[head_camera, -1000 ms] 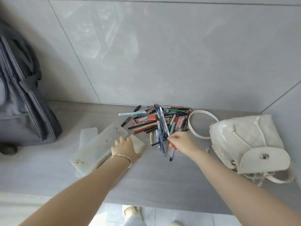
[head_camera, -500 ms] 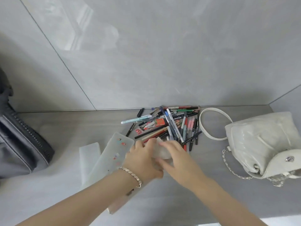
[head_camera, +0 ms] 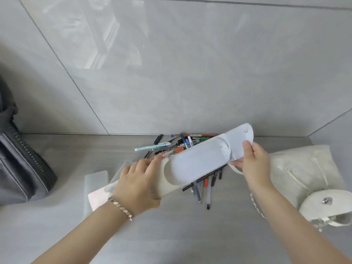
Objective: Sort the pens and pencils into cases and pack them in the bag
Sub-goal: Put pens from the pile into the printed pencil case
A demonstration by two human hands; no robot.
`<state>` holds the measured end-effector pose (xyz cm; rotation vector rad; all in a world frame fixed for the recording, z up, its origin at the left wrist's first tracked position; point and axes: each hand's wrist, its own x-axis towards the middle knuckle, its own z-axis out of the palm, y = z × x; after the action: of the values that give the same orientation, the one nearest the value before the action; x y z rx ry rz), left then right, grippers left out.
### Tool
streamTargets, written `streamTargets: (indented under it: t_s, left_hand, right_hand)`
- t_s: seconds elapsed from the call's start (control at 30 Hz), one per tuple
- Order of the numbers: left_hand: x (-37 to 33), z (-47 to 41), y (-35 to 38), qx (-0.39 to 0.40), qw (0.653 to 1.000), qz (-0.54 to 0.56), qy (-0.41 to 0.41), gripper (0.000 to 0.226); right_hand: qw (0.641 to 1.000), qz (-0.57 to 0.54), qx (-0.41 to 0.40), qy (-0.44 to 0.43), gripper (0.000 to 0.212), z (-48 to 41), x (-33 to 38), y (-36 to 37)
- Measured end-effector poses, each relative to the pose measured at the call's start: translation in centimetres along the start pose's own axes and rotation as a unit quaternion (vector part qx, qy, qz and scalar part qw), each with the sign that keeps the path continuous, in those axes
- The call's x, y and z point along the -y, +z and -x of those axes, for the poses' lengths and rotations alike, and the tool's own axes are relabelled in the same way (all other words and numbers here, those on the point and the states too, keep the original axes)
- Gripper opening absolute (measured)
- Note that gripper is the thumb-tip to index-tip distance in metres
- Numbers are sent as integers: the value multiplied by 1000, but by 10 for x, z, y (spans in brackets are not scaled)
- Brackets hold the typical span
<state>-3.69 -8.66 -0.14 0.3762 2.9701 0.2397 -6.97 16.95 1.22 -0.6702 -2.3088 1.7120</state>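
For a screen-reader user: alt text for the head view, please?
Two hands hold a white pencil case above a pile of pens and pencils: the left hand grips its body, the right hand lifts its flap. A white bag lies right, a grey bag left.

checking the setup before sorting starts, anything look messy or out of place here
Only the pens and pencils: they lie in a loose, crisscrossed heap against the wall, none yet in a case. Both hands hold the white case above the heap, its flap open. The white bag lies slumped on its side.

Bright, even light; window glare on wall tiles (head_camera: 106,40); wide-angle edge distortion.
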Motion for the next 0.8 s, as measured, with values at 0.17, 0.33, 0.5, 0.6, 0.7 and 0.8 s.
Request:
streamTargets:
  t_s: [0.17, 0.33, 0.5, 0.6, 0.7, 0.8]
  left_hand:
    - [-7, 7, -1, 134, 973, 174, -70, 94]
    - [0, -3, -4, 50, 963, 219, -150, 27]
    - [32, -20, -2, -3, 927, 249, -279, 30]
    - [37, -21, -3, -9, 911, 280, -304, 27]
    - [41, -19, -1, 5, 903, 298, -310, 31]
    - [42, -17, 2, 7, 898, 307, -315, 32]
  right_hand:
    - [999, 34, 13, -39, 36, -9, -4, 11]
    - [993, 57, 36, -96, 27, -14, 2, 34]
    - [953, 266, 105, -99, 27, -33, -23, 63]
    - [893, 396, 183, -111, 36, -34, -33, 95]
    - [841, 484, 223, -92, 45, -33, -39, 120]
    - [840, 498, 213, -42, 54, -39, -46, 131]
